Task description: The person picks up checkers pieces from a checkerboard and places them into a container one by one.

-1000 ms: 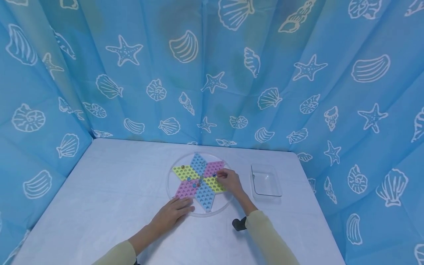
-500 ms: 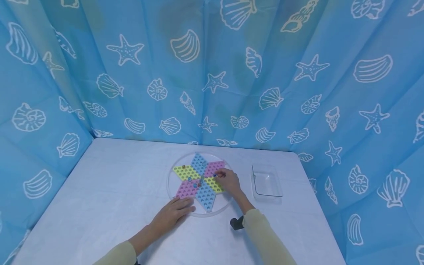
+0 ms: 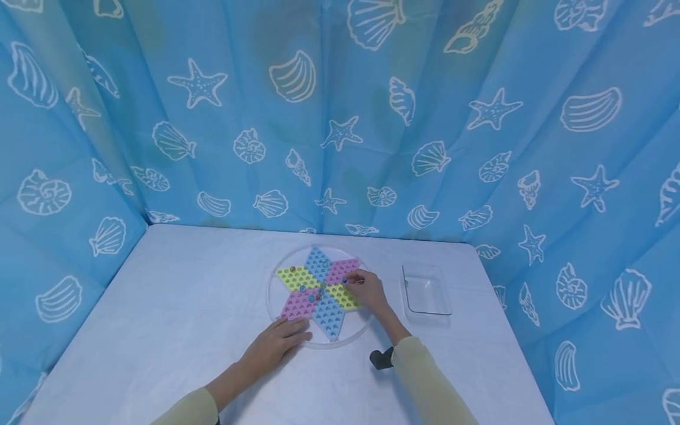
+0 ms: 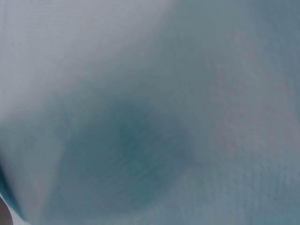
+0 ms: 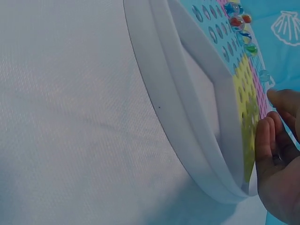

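Note:
A round Chinese checkers board (image 3: 272, 298) with a star of blue, pink and yellow sections lies on the white table. My left hand (image 3: 276, 345) rests at its near-left rim, fingers stretched over the edge by the pink section. Over the right side, my right hand (image 3: 368, 290) pinches a dark blue marble (image 3: 345, 281) between thumb and fingers, close above the yellow section. The right wrist view has that hand (image 5: 281, 154) beside the yellow holes. Several glass marbles sit on the board, among them a blue one (image 3: 311, 298) and a brownish one (image 3: 293, 269).
To the right of the board stands a clear square glass dish (image 3: 427, 290). The white tabletop (image 3: 175, 283) spreads around both. A blue curtain (image 3: 212, 153) with white shells and starfish closes off the back and sides. Only blurred cloth (image 4: 150, 112) fills the left wrist view.
The dark blue marble shows more clearly at the right fingertips, with hardly any shift of the right hand. The left hand keeps its place on the rim.

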{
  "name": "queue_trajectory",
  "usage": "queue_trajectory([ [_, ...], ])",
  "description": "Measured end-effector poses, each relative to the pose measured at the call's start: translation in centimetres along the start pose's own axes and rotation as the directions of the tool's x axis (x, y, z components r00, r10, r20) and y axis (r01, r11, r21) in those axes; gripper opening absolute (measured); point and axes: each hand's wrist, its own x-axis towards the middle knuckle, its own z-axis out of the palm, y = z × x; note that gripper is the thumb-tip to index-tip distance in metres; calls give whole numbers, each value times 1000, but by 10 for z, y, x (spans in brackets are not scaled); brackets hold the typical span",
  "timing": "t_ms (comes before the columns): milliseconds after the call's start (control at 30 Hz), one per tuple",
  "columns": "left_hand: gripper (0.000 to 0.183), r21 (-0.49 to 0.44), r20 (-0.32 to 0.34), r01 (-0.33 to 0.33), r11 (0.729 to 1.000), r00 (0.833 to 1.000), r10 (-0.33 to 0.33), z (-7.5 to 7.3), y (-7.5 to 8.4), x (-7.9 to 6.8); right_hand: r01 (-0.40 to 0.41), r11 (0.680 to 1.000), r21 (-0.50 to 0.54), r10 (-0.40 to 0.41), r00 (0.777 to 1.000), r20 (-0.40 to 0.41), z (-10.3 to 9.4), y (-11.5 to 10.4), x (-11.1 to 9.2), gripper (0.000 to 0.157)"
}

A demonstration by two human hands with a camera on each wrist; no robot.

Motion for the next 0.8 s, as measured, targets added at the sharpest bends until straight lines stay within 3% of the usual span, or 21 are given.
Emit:
queue_trajectory([
  [433,32,7,17,12,1000,1000,-12,5,0,-2,-9,998,61,9,1000,-8,-5,-1,-11,17],
  [800,32,14,4,-2,1000,1000,2,6,-1,-2,78,990,122,-77,997,-10,-34,-13,-28,20],
])
